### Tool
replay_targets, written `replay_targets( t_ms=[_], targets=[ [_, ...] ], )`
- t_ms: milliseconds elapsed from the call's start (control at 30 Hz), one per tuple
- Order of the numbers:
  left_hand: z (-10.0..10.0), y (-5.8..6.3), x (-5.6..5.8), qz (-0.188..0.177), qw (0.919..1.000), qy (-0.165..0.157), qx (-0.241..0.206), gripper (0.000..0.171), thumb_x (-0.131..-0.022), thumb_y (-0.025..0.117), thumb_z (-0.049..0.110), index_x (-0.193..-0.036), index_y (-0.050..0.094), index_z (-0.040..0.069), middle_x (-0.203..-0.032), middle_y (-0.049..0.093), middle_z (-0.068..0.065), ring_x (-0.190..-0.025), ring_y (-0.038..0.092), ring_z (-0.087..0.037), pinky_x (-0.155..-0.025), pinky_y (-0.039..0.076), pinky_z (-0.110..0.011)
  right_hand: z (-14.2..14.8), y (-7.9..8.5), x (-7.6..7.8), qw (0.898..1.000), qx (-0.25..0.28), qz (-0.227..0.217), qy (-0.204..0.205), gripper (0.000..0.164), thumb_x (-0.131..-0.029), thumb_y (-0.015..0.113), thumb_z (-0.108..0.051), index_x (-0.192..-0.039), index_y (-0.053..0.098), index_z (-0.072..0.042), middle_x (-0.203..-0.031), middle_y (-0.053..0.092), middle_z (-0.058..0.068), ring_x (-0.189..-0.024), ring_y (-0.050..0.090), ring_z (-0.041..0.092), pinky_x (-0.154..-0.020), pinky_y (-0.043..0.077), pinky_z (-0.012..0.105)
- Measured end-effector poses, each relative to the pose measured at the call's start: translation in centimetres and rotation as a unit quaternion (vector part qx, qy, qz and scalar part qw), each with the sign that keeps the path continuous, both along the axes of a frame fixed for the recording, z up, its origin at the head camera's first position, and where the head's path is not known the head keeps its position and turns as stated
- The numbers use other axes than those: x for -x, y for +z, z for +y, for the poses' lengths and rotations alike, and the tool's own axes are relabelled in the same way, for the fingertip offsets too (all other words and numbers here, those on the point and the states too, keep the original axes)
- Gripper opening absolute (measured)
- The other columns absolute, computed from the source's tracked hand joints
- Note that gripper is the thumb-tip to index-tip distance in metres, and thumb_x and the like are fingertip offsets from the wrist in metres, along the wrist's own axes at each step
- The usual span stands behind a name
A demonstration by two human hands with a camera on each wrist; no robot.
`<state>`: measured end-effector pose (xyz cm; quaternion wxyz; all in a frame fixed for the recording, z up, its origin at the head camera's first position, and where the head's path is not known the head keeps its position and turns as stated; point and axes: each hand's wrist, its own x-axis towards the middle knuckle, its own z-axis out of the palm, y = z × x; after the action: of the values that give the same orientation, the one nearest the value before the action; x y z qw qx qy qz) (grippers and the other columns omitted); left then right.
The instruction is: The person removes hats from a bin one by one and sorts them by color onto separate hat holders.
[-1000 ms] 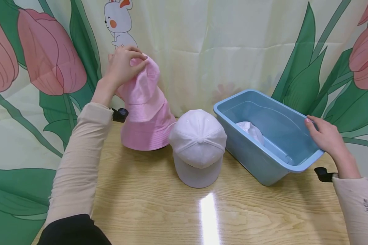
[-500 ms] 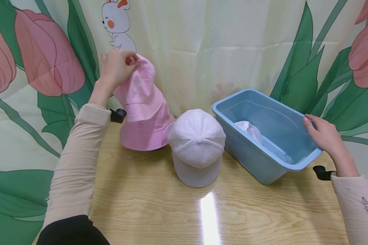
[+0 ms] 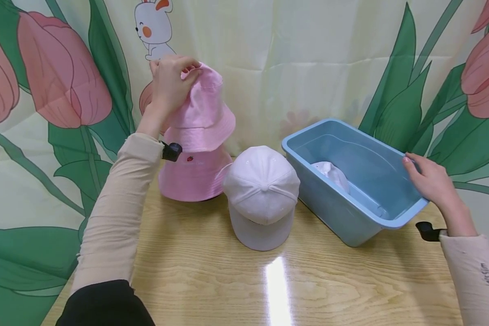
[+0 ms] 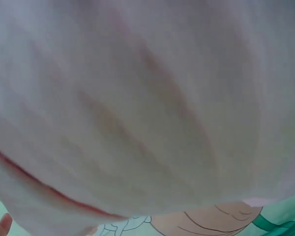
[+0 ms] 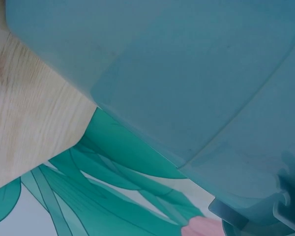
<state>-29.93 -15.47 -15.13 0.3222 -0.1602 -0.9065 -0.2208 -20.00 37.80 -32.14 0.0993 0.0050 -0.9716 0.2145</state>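
At the crown, my left hand [image 3: 172, 83] pinches a pink bucket hat [image 3: 203, 106]. Its brim overlaps the top of a second pink bucket hat [image 3: 193, 179], which sits on the table and has a small strawberry mark. Blurred pale fabric of the held hat [image 4: 137, 123] fills most of the left wrist view. At the right, my right hand [image 3: 433, 179] grips the rim of a blue plastic bin [image 3: 330, 213], thumb over the edge. The bin's outer wall [image 5: 187, 73] fills much of the right wrist view. Inside it lies a white cloth item [image 3: 332, 174], partly hidden by the near wall.
A white baseball cap [image 3: 265, 185] stands between the pink hats and the bin, its visor towards me. Beneath everything is a wooden table [image 3: 212, 271]. A curtain [image 3: 244, 54] printed with tulips and a rabbit hangs behind.
My left hand first drifts slightly left, then moves right and up with the held hat. Its brim has swung right, and the strawberry mark below now shows. My right hand stays on the bin rim.
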Motion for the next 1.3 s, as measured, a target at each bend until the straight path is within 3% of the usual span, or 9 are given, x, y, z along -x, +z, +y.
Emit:
replay_targets(
  t_ms=[200,500,667,900,1300],
  targets=[
    [-0.2,-0.6,0.1,-0.030,0.9984,0.011,0.048,0.022,-0.090,0.052,0.025,-0.101,0.065,0.011,-0.098,0.065,-0.009,-0.096,0.050,-0.025,-0.099,0.017,-0.047,-0.2,0.0,-0.1,1.000,0.001,0.001,-0.002,0.059,-0.096,0.024,-0.037,-0.137,0.024,0.005,-0.132,0.029,0.038,-0.116,0.029,0.058,-0.085,0.025,0.070],
    [-2.9,-0.9,-0.1,-0.052,0.9965,0.032,0.056,0.024,-0.091,0.049,0.024,-0.102,0.064,0.009,-0.097,0.064,-0.013,-0.099,0.047,-0.028,-0.099,0.013,-0.052,-0.1,0.1,-0.2,1.000,0.001,-0.003,-0.005,0.059,-0.096,0.024,-0.037,-0.137,0.023,0.005,-0.132,0.028,0.039,-0.116,0.028,0.058,-0.084,0.025,0.071],
    [-4.7,0.0,-0.7,-0.023,0.9965,0.057,0.056,0.026,-0.091,0.048,0.024,-0.105,0.064,0.008,-0.094,0.063,-0.016,-0.095,0.049,-0.031,-0.095,0.016,-0.050,0.0,0.1,-0.1,1.000,0.001,-0.004,-0.002,0.059,-0.096,0.024,-0.037,-0.137,0.023,0.005,-0.132,0.028,0.039,-0.116,0.028,0.058,-0.084,0.025,0.071],
    [-6.4,1.5,-1.4,0.011,0.9947,0.077,0.067,0.027,-0.091,0.049,0.022,-0.105,0.065,0.006,-0.097,0.062,-0.020,-0.102,0.045,-0.036,-0.095,0.013,-0.049,0.1,0.1,-0.1,1.000,0.001,-0.007,-0.003,0.059,-0.096,0.024,-0.037,-0.137,0.022,0.006,-0.132,0.028,0.039,-0.116,0.027,0.058,-0.085,0.024,0.071],
    [-7.2,1.6,-1.5,0.080,0.9875,0.095,0.097,0.026,-0.091,0.049,0.023,-0.102,0.066,0.006,-0.090,0.056,-0.021,-0.098,0.041,-0.039,-0.092,0.018,-0.050,-0.1,0.1,-0.1,1.000,-0.002,-0.006,-0.002,0.060,-0.096,0.023,-0.037,-0.136,0.023,0.007,-0.130,0.030,0.039,-0.114,0.030,0.058,-0.084,0.026,0.070]
  ],
)
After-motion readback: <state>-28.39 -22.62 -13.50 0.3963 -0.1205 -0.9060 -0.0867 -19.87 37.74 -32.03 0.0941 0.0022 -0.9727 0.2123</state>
